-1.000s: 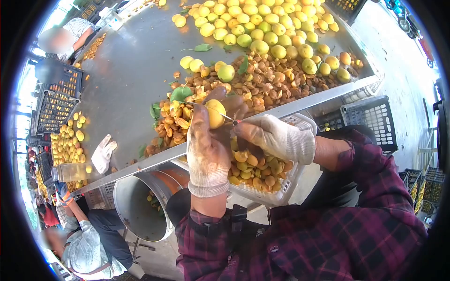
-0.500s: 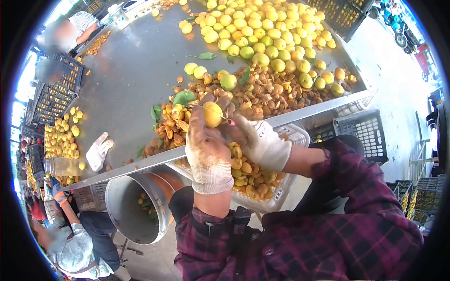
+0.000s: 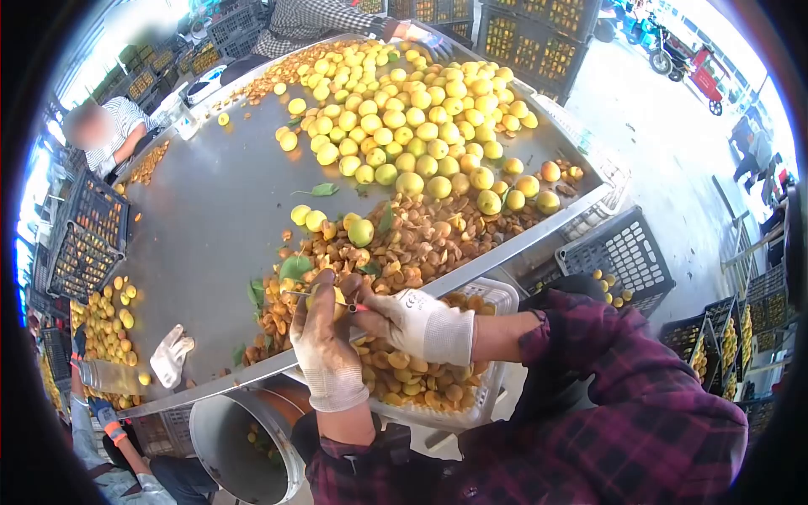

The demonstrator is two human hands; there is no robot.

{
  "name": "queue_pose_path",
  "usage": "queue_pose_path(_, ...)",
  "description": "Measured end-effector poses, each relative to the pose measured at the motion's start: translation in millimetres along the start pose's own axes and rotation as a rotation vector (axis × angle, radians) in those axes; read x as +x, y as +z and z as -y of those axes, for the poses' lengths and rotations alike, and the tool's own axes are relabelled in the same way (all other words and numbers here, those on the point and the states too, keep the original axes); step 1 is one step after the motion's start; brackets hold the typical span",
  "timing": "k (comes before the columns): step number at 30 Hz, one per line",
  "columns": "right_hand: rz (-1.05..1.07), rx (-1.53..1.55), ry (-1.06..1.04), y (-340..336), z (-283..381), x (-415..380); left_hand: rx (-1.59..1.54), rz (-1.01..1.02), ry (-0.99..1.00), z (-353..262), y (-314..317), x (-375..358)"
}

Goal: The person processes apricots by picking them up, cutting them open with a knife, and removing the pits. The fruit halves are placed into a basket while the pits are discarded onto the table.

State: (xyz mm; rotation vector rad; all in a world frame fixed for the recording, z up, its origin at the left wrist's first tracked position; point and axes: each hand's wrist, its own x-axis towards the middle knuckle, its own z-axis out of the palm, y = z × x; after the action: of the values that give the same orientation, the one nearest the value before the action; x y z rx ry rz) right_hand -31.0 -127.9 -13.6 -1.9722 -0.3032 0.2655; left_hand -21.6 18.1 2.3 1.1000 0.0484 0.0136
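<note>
My left hand (image 3: 326, 358), in a white glove with brown-stained fingers, is closed around a yellow apricot (image 3: 338, 303), mostly hidden behind the fingers. Gloved too, my right hand (image 3: 417, 320) grips a thin metal tool with a pinkish-red part (image 3: 358, 308) right against the apricot. A slim metal rod (image 3: 295, 293) sticks out on the fruit's far left side. Both hands are over the front rim of the metal table (image 3: 215, 202). Below them a white basket (image 3: 502, 299) holds apricot halves (image 3: 421, 383). Brown pits and scraps (image 3: 421, 236) lie just beyond my fingers.
Whole apricots (image 3: 404, 126) are heaped at the table's far side. An empty-looking white glove (image 3: 172, 355) and a clear jar (image 3: 114, 377) lie at the left. A metal bucket (image 3: 202, 446) stands below the edge, a black crate (image 3: 627, 252) at right. Other people work around the table.
The camera view has shifted, bringing more of the far side into sight. The apricot has sunk deeper between my hands, and the metal rod now shows on its left side.
</note>
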Motion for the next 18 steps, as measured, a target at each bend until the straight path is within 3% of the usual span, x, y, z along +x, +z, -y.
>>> queue_pose_path(1, -0.109, -0.382, -0.142, -4, 0, 0, -0.036, -0.043, -0.062, -2, 0, -2)
queue_pose_path(3, -0.040, -0.509, -0.133, -13, 0, -3, 0.229, 0.094, 0.182, 12, -9, -2)
queue_pose_path(5, -0.097, -0.367, -0.195, -8, -3, -3, 0.266, 0.054, 0.197, 15, -9, 0)
queue_pose_path(6, -0.004, -0.159, -0.024, -3, -1, -2, 0.218, 0.033, 0.154, 14, -9, -1)
queue_pose_path(7, -0.051, 0.042, -0.099, 9, -7, -2, 0.160, 0.015, 0.123, 14, -6, 1)
queue_pose_path(8, -0.057, 0.157, -0.067, 18, -12, -3, -0.076, -0.112, -0.050, 13, -2, 6)
queue_pose_path(9, -0.068, 0.266, -0.033, 23, -5, -1, -0.116, -0.121, -0.061, 12, -1, 7)
queue_pose_path(10, -0.054, 0.267, -0.034, 22, 2, -2, -0.131, -0.113, -0.093, 8, -2, 7)
queue_pose_path(12, 0.102, 0.604, 0.254, 15, 20, -9, -0.152, -0.109, -0.126, 2, -2, 6)
queue_pose_path(16, 0.173, 0.774, 0.306, 16, 22, -12, -0.170, -0.014, -0.191, -13, -2, 0)
queue_pose_path(18, 0.312, 0.947, 0.424, 9, 30, -14, -0.253, 0.023, -0.238, -17, 0, -3)
